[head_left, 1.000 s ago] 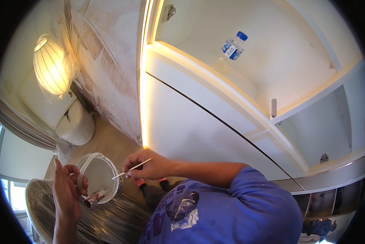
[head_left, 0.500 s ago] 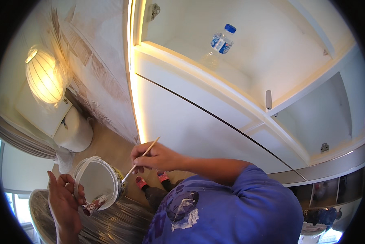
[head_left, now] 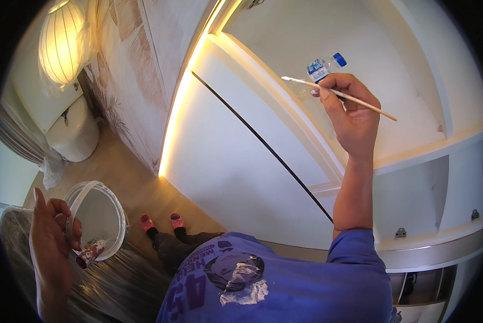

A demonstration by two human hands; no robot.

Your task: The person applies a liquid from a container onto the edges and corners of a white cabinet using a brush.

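Note:
In my right hand [head_left: 357, 113] is a thin paintbrush [head_left: 368, 103], its wooden handle pinched between thumb and fingers. White paint coats the brush tip, which points left, just above the cabinet's pale shelf edge. My left hand [head_left: 52, 242] has its fingers curled around the band handle of a white plastic bucket [head_left: 125, 222] at the lower left. A reddish, paint-smeared cylindrical object [head_left: 90, 254] pokes over the bucket's near rim, close to my left fingers; its other end is hard to make out. Behind my right hand, a clear water bottle [head_left: 318, 70] with a blue cap stands inside the cabinet.
A white cabinet [head_left: 236, 156] with open compartments and a dark groove fills the right side. A glowing light strip [head_left: 171, 137] runs along its left edge, beside a patterned wall. A lit lantern [head_left: 63, 43] hangs upper left. Plastic sheeting [head_left: 112, 290] lies below the bucket.
My right hand has risen from beside the bucket to the cabinet, carrying the paintbrush up and right. The bucket and left hand appear lower and farther left as the view shifts.

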